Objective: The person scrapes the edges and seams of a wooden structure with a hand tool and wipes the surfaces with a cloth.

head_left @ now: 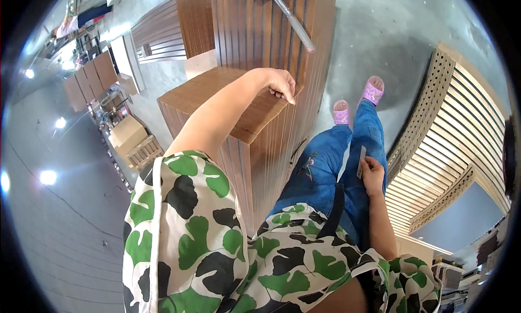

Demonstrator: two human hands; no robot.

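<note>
My left hand [282, 86] reaches over a stack of brown slatted wood panels [206, 90], at the edge where a lower block meets a taller one. Its fingers are curled in and closed; whatever they may pinch is too small to make out. Close to my right thigh, my right hand [372, 174] is closed around a thin, flat, pale strip [361, 162], which points away from me. Beyond my left hand, a mallet [293, 25] with a grey handle lies on the taller stack, its head partly cut off by the top of the view.
To the right stands a stack of light slatted panels [434, 150] with a perforated side. More brown panels [195, 25] are at the far left. Cardboard boxes [127, 134] and a wooden crate [145, 152] sit farther left. Grey concrete floor [380, 36] stretches ahead of my feet.
</note>
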